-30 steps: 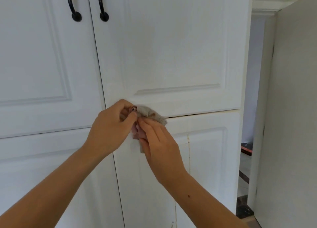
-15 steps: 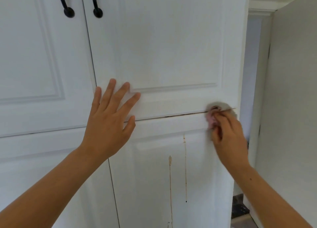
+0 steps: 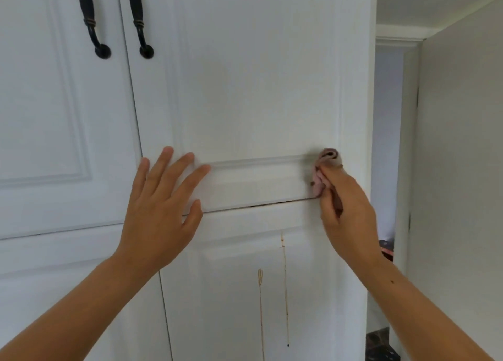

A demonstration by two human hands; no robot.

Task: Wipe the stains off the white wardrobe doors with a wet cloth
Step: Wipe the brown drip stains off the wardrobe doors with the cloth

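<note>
The bunched pinkish-brown cloth (image 3: 328, 160) is pressed to the upper right white panelled wardrobe door (image 3: 245, 88), at the lower right corner of its moulded frame. The right hand (image 3: 348, 213) grips it. The left hand (image 3: 160, 213) lies flat with fingers spread on the same door's lower left, holding nothing.

For a good wipe, brace firmly so the door cannot swing and push the cloth into the moulding groove. Then follow each streak downward, turning to a clean fold.

Counted: one cloth, two brown drip streaks (image 3: 260, 292) on the lower right door (image 3: 217, 306), four door panels, and two black curved metal handles (image 3: 92, 20).
</note>
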